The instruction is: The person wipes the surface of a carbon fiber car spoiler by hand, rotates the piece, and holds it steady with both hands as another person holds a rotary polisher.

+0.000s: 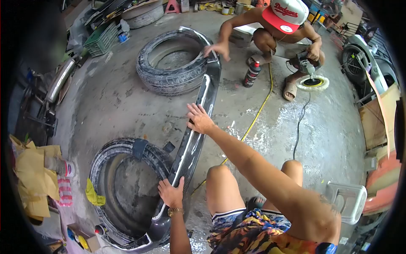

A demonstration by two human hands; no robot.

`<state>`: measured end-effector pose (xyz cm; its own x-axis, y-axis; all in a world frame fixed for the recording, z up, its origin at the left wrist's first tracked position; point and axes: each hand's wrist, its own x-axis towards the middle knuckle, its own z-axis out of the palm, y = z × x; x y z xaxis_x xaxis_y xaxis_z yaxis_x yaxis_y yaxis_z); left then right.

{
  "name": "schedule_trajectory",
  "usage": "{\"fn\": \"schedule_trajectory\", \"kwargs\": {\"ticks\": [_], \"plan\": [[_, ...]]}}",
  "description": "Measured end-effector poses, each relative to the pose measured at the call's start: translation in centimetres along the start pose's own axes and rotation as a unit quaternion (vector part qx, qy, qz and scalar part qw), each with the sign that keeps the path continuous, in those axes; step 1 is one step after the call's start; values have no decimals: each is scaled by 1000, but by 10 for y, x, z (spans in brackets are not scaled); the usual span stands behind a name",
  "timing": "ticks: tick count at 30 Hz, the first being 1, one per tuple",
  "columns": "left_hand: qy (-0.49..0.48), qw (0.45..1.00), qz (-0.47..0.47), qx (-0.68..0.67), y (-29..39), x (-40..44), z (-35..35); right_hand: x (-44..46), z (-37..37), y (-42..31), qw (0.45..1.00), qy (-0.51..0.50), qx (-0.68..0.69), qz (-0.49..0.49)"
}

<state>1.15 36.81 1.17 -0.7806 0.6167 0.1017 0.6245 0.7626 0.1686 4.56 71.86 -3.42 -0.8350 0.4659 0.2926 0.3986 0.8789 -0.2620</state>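
A long glossy black bumper lip (188, 157) with a carbon-fibre weave bridges two dusty tires, the near tire (99, 169) and the far tire (173, 80). White light streaks its surface. My right hand (200, 120) lies flat on the middle of it, fingers spread. Lower down, my left hand (171, 193), a watch on its wrist, rests on the left edge with thumb and fingers apart. A co-worker's hand (219, 51) is at the far end; their other hand holds a polisher (311, 74) with a fluffy white pad (323, 83).
A dark bottle with a red cap (251, 74) stands near the co-worker. A yellow hose (263, 103) and a black cord (299, 122) cross the floor. At right is a clear plastic stool (349, 199); a green crate (101, 39) sits back left. A yellow cloth (94, 194) hangs by the near tire.
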Motion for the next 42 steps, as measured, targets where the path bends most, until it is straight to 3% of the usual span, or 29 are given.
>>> {"fn": "schedule_trajectory", "kwargs": {"ticks": [7,10,15,17,25,27,29,31,34,37,39,40,42], "plan": [[-3,1000,2,4,1,-2,-3,12,-9,20,996,-84,4,-31],[20,1000,-1,-4,1,-3,1,19,-10,39,993,-43,21,-107],[14,1000,-7,4,-4,-5,11,29,-34,38,989,-49,-31,-137],[24,1000,2,12,-4,-4,10,40,-33,36,982,-128,-39,-134],[40,999,-22,5,4,-4,12,40,-8,43,980,-117,40,-158],[27,999,-27,5,1,-3,13,40,-6,44,985,-62,76,-142],[10,999,-28,31,1,-1,13,41,-4,50,977,-79,105,-166],[14,999,-16,34,-1,1,17,44,6,60,969,-5,149,-198],[-4,997,-22,73,3,4,7,52,0,59,957,-66,168,-229],[-12,996,-27,85,-3,6,16,60,-16,58,966,-92,125,-206],[86,994,-23,60,-8,-1,29,54,-21,60,957,-131,121,-227],[100,994,-25,44,-7,0,32,50,-6,61,966,-72,110,-221],[50,996,-71,33,0,1,29,50,6,60,971,-51,90,-216]]}}
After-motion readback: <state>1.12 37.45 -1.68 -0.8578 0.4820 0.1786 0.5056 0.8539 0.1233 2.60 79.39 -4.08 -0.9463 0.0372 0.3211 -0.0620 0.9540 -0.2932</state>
